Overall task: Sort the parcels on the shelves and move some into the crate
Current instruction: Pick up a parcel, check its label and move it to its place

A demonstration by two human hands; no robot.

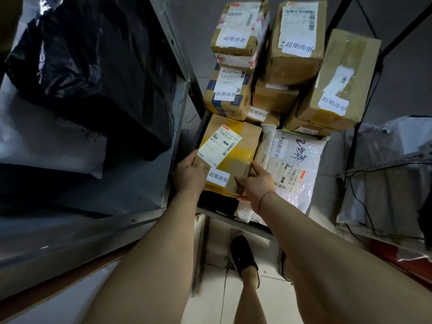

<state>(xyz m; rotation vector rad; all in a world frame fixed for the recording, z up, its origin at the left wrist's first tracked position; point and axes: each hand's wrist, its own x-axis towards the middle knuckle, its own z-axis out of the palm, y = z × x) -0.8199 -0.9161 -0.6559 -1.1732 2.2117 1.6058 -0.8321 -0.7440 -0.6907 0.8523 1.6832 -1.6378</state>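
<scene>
Left hand [189, 174] and right hand [255, 181] grasp opposite edges of a cardboard box [228, 155], fingers curled round it, just left of the bubble mailer [295, 167] on the shelf [217, 212].

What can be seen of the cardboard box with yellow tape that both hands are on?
The cardboard box is brown and rectangular, wrapped with glossy yellow tape. Its top carries a white shipping label with barcodes and a smaller white sticker printed with Chinese characters. It sits tilted at the front left of the parcels, beside a white bubble mailer. The left hand grips its near left corner; the right hand grips its near right edge, thumb on top.
</scene>
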